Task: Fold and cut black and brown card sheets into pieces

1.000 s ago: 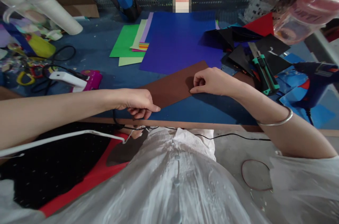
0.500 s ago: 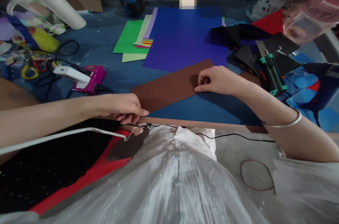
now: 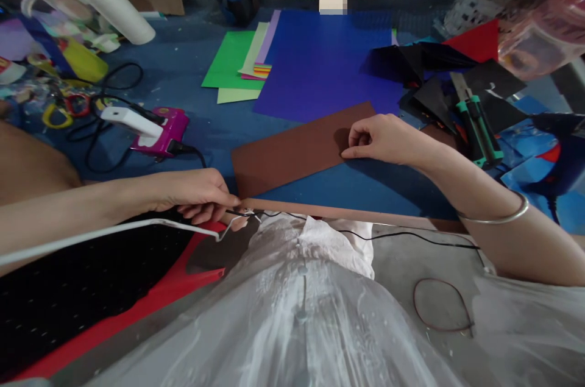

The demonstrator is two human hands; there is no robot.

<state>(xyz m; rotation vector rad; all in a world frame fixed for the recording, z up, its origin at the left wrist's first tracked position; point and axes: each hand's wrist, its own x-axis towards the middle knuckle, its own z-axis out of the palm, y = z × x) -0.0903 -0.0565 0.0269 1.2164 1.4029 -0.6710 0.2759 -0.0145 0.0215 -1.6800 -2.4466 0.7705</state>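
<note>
A strip of brown paper (image 3: pixel 297 146) lies slanted on the blue tabletop, its right end overlapping the front of a large dark blue sheet (image 3: pixel 329 67). My right hand (image 3: pixel 377 138) is closed at the strip's lower right edge, thumb and fingertips pinching there. At the strip's lower left corner is my left hand (image 3: pixel 208 195), by the table's front edge. Its thumb reaches the corner and its fingers curl below; what lies between them, if anything, is hidden.
Behind lie green sheets (image 3: pixel 231 61). On the right are a green-black utility knife (image 3: pixel 478 125), black scraps (image 3: pixel 429 58) and a dark blue glue gun (image 3: pixel 546 155). On the left sit a magenta power adapter (image 3: pixel 171 128) with cables, yellow-handled scissors (image 3: pixel 57 116) and white rolls (image 3: pixel 112 3).
My left hand has slid left off the brown strip to its corner, so more of the strip's left end shows. My right hand keeps its place on the strip. The view has shifted slightly.
</note>
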